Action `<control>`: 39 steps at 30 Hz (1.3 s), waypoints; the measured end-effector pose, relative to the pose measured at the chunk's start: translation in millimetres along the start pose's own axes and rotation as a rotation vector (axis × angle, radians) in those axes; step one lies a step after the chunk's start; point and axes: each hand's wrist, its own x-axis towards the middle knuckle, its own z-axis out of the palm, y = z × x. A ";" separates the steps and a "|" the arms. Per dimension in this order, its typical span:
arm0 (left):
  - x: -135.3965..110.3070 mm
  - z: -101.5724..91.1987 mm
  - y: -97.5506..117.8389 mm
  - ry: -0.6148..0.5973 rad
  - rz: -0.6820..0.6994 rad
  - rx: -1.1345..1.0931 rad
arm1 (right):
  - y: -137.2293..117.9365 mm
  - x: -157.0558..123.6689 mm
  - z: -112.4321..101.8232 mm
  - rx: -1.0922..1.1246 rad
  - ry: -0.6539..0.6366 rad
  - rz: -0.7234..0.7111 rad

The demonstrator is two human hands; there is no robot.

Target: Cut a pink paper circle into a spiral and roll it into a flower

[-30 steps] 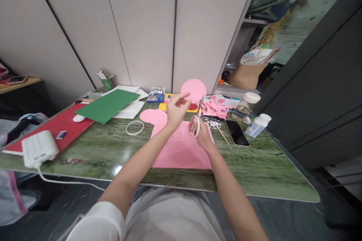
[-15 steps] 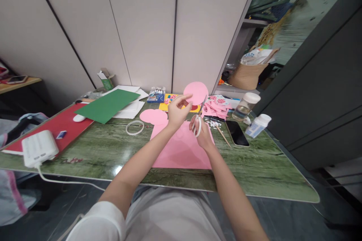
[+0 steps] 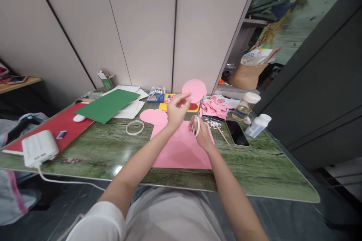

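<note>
My left hand [image 3: 178, 111] is closed, its fingers pinching the lower edge of a round pink paper piece [image 3: 194, 89] held up above the table. My right hand [image 3: 200, 131] grips white-handled scissors [image 3: 196, 126]; their blades point upward beside the paper circle's lower right edge. Whether the blades touch the paper I cannot tell. Below both hands lies a pink sheet [image 3: 181, 150]. At its upper left, overlapping pink paper circles [image 3: 152, 116] rest on the table.
Right of my hands are pink paper scraps [image 3: 216, 107], a pointed wooden stick [image 3: 223, 136], a phone [image 3: 237, 133], a clear bottle [image 3: 245, 106] and a white bottle [image 3: 258, 126]. Leftward lie a tape roll [image 3: 135, 127], green sheet [image 3: 109, 103], red sheet [image 3: 72, 128] and power bank [image 3: 40, 147].
The pink paper circle has shifted slightly left and up, along with my left hand. The scissors have tilted and moved a little to the left.
</note>
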 end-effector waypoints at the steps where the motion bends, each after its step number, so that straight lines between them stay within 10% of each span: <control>1: 0.2 0.1 -0.9 -0.001 0.001 -0.008 | 0.0 0.0 0.0 -0.002 -0.001 0.000; 39: 0.7 0.0 -0.2 0.022 -0.007 0.007 | -2.9 0.1 -3.0 -0.009 -0.021 0.002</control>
